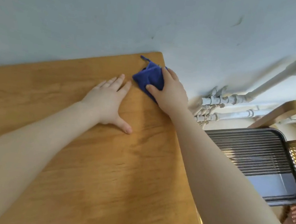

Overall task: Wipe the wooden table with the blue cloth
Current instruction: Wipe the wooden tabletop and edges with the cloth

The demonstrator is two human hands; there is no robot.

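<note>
Your two bare forearms fill the lower part of the frame, reaching up across the warm-brown wooden tabletop (98, 171). Your left hand (107, 101) lies flat on the wood just left of centre, fingers (118, 81) stretched forward and thumb spread out to the side, holding nothing. Your right hand (170, 90) sits at the tabletop's far right corner, above centre, pressing down on the bunched dark blue cloth (150, 76); the thumb curls onto the cloth's near edge while the other fingers cover its right side. One thin corner of the cloth trails toward the pale blue-grey wall (100, 11) behind. At right of the frame, white painted pipes (235, 100) run along the wall, and a dark ribbed metal tray (261, 160) lies below them beside the tabletop's edge.
</note>
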